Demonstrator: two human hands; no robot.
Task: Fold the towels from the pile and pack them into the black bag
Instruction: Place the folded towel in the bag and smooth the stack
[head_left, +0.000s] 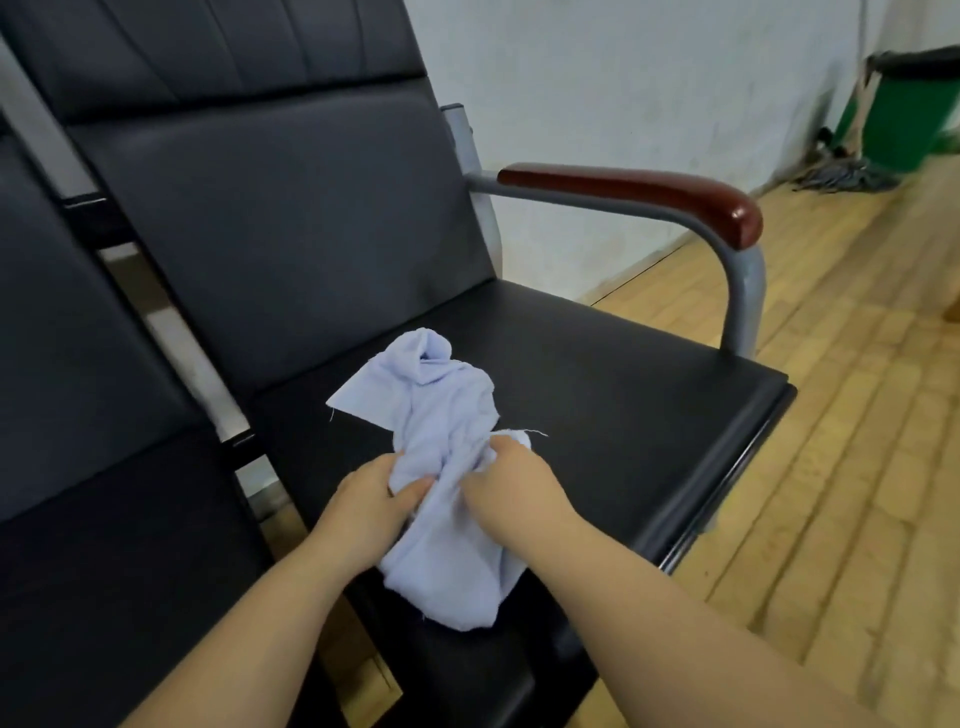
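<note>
1. The pale blue towel (441, 457) lies all bunched up on the black chair seat (623, 374).
2. My left hand (371, 499) pinches its near part.
3. My right hand (511, 483) grabs it just beside.

Black padded bench seats (291, 218) with a wood-capped armrest (639, 195) at two o'clock; white wall (623, 78), pale wooden floor (857, 389), green bin (904, 109) at one o'clock
</note>
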